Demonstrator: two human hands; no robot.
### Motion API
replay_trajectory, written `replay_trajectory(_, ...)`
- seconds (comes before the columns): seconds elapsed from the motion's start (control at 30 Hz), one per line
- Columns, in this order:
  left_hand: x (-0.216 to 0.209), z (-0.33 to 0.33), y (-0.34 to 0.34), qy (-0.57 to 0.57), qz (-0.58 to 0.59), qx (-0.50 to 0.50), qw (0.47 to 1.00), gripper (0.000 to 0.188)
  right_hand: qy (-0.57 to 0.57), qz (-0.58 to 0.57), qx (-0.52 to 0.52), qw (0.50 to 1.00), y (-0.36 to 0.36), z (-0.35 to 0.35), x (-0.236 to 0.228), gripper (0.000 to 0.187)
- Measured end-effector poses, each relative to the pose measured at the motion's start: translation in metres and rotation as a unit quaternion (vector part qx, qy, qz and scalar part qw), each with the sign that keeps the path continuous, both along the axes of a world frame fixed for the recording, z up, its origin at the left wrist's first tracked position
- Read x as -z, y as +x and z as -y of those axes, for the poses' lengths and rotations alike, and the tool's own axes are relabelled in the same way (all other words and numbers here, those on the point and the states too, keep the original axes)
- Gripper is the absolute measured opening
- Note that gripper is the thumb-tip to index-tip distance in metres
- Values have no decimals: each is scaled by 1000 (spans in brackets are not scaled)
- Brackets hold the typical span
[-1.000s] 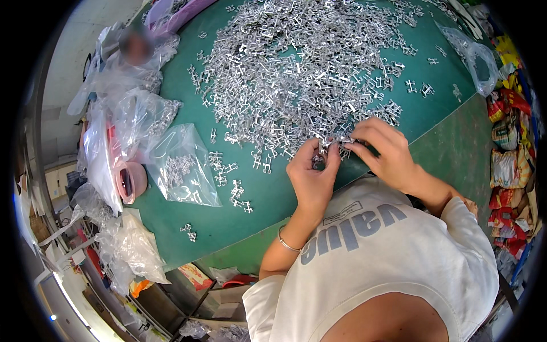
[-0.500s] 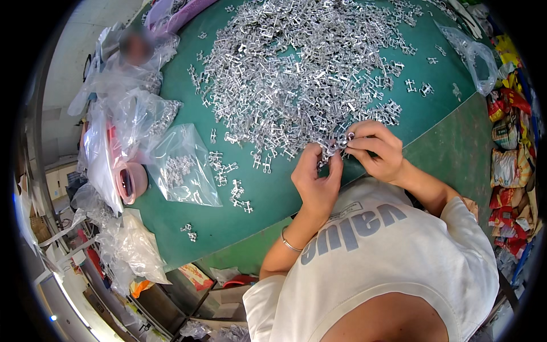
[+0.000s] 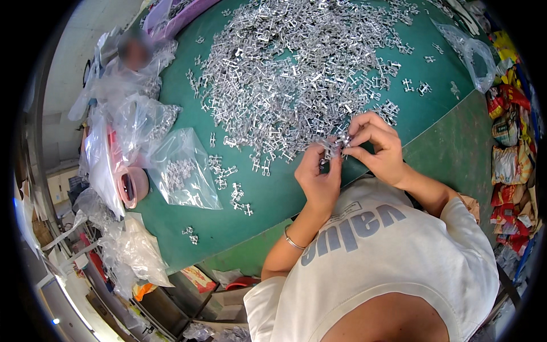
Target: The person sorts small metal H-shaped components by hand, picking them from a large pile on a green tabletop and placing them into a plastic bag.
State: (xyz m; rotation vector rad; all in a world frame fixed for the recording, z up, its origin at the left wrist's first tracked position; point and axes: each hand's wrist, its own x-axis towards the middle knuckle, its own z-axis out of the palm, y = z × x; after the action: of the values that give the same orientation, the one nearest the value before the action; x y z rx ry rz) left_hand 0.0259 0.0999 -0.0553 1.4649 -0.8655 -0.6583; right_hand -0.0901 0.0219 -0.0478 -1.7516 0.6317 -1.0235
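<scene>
Fingers (image 3: 354, 137) of both the left hand (image 3: 319, 179) and right hand (image 3: 379, 147) pinch one small silver metal part (image 3: 336, 145) at the near edge of a big heap (image 3: 296, 74) of like parts; its long axis and heading are too small to tell. Under it lies a green tabletop (image 3: 444, 114), with clear bags (image 3: 179, 171) and a pink tape roll (image 3: 132, 185) at the left, coloured packets (image 3: 507, 154) crowding the right edge.
</scene>
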Motion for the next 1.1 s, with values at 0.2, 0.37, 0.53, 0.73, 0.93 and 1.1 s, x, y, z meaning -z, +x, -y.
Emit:
replay_trajectory(0.2, -3, 5, 0, 14, 46, 39, 998, 10, 99, 60, 25, 993, 2, 1, -1, 21)
replay_trajectory(0.37, -15, 10, 4, 99, -213, 37, 971, 11, 205, -11, -82, 975, -9, 13, -7, 25)
replay_trajectory(0.53, -12, 9, 9, 106, -294, 97, 945, 11, 391, -25, -166, 905, -13, 28, -11, 22)
replay_trajectory(0.73, -16, 8, 17, 132, -409, 157, 889, 11, 456, 57, -193, 867, -15, 26, -7, 15)
replay_trajectory(0.93, -23, 6, 21, 150, -404, 173, 885, 9, 357, 46, -151, 921, -11, 20, -15, 10)
replay_trajectory(1.1, -26, 7, 24, 140, -452, 176, 863, 9, 161, 140, -153, 965, -8, 17, -6, 8)
